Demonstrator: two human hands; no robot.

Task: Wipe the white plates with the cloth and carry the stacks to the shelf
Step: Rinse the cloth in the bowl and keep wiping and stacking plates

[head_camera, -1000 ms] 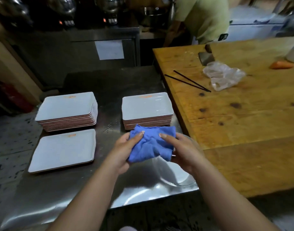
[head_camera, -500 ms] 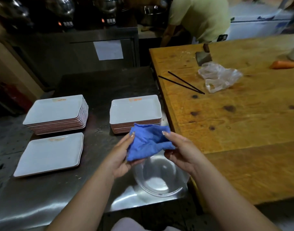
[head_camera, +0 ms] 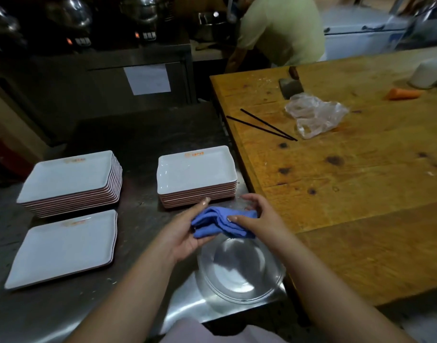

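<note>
Holding the blue cloth (head_camera: pixel 222 222) in our left hand (head_camera: pixel 185 233) and right hand (head_camera: pixel 254 219), fingers curled round it, above a clear bowl (head_camera: pixel 239 271), near plate stacks (head_camera: pixel 196 177) on the steel counter (head_camera: pixel 138 134).

Glossy plates, soft cloth, brushed steel and worn wood in front of you.
Your white plates (head_camera: pixel 196 171) shine smooth; the blue cloth (head_camera: pixel 222 222) looks soft and matt; the steel counter (head_camera: pixel 143 134) is scuffed, the wooden table (head_camera: pixel 361 184) knotted, the clear bowl (head_camera: pixel 239 271) glassy.
</note>
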